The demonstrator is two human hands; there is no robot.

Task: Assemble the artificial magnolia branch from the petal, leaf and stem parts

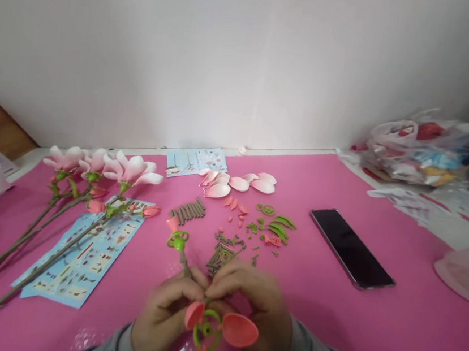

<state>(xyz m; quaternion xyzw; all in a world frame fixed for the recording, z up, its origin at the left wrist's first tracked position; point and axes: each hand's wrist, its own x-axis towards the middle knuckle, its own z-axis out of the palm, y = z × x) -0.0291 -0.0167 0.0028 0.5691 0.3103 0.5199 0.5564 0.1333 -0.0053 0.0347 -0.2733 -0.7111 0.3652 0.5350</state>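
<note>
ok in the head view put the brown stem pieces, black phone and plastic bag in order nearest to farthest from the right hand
From the right hand:
1. Brown stem pieces, just ahead of it, slightly left.
2. Black smartphone, out to the right.
3. Plastic bag, far right, against the wall.

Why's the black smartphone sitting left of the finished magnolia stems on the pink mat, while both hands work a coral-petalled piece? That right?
Not quite: the head view shows the smartphone to the right of the finished magnolia stems, not left. The rest stands: it lies on the pink mat, and the left hand and right hand work the coral-petalled piece.
</note>
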